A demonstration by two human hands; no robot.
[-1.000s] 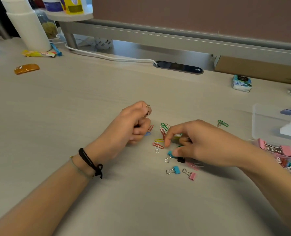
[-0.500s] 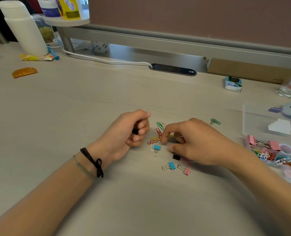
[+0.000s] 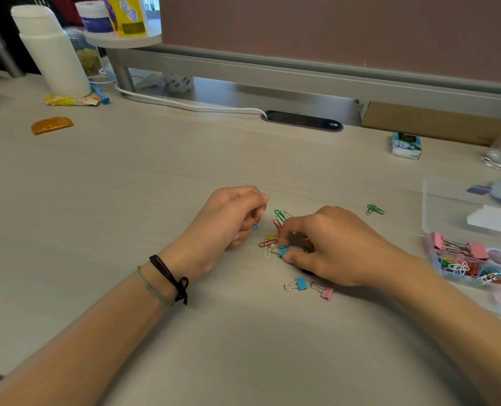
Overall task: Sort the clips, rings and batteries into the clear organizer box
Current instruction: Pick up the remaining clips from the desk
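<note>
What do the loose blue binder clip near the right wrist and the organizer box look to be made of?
Blue binder clip: likely painted sheet metal with bare wire handles, which look thin, silvery and shiny; the body is a flat, opaque blue. Organizer box: probably clear plastic with a slightly frosted look; the desk and the sorted clips show through its walls.

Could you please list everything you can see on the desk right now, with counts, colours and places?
Paper clips: several, green, red, yellow, white, between the hands.
Green paper clip: one, alone, right of the pile.
Binder clips: blue and pink loose near the right wrist; another blue at the right thumb.
Organizer box: one, clear, right edge, holding pink binder clips and coloured paper clips.
White bottle: one, far left.
Orange packet: one, far left.
White cable: one, at the back.
Tissue pack: one, back right.
Left hand: fingers curled, contents unclear.
Right hand: over the pile, grip on the blue clip.
</note>
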